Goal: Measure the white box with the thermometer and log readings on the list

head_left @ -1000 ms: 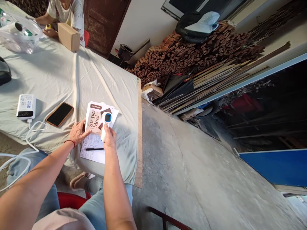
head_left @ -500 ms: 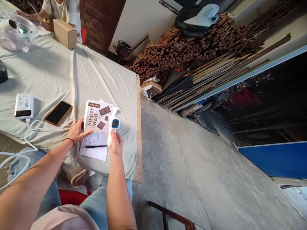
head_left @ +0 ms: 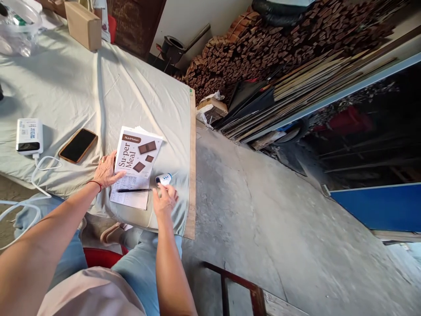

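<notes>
My left hand [head_left: 105, 171], with a red cord at the wrist, grips the lower left corner of a white "Su-per Meal" booklet [head_left: 144, 153]. Its thumb lies along the booklet's bottom edge, and the other fingers are partly hidden at the left side. Below the booklet, a written sheet of paper [head_left: 133, 199] carries a black pen [head_left: 134, 190]. A white and blue handheld thermometer [head_left: 165, 178] lies on its side to the right of the papers. Just below it, my right hand [head_left: 165, 201] has its fingers apart, close to or touching the thermometer; its handle is hidden.
A cloth-covered table [head_left: 75, 66] bears a phone [head_left: 78, 145], a power bank [head_left: 29, 136] with a white cable [head_left: 41, 175], a cardboard box [head_left: 83, 25] and a clear plastic tub [head_left: 21, 33]. Another person sits at the far side. Stacked wood [head_left: 237, 57] lines the wall.
My right hand has lowered the thermometer from above the papers to the tablecloth on the right, and its fingers have loosened. My left hand stays at the booklet. The view has tilted slightly downward.
</notes>
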`<state>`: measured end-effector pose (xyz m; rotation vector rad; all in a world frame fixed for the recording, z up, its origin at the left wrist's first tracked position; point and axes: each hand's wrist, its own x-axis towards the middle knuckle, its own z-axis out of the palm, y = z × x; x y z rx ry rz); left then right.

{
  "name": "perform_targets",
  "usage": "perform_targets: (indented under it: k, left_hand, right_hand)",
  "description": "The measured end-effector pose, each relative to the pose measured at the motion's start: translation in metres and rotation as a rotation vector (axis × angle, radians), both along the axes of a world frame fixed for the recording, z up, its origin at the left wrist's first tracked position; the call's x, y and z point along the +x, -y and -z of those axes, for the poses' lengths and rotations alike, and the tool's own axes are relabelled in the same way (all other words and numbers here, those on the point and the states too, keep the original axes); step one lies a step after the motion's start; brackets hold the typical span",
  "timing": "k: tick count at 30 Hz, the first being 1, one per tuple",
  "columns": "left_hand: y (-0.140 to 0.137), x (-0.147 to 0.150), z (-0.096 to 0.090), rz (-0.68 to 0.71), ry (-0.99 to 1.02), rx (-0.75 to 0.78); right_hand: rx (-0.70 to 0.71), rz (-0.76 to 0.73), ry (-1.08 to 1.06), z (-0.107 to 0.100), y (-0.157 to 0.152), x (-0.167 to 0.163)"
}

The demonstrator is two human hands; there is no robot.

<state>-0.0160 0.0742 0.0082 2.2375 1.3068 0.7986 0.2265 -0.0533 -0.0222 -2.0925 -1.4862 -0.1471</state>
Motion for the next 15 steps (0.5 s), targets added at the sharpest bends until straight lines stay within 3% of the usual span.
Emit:
perform_targets:
  k: [2,6,11,15]
  left_hand:
    - [0.000,0.001,-0.002,-0.006,-0.022,-0.007]
    - [0.001,0.003,-0.005,-0.013,-0.070,-0.029]
    - [0.002,0.005,-0.008,-0.016,-0.097,-0.046]
    - [0.003,0.005,-0.008,0.003,-0.107,-0.048]
  right_hand:
    - [-0.053,-0.167,0.015,-0.002,-0.001,-0.013]
    - [-0.149,-0.321,0.017,-0.004,0.000,-0.018]
    - [-0.022,-0.446,-0.165,-0.005,0.000,-0.011]
    - [0.026,-0.453,-0.219,-0.007,0.001,-0.028]
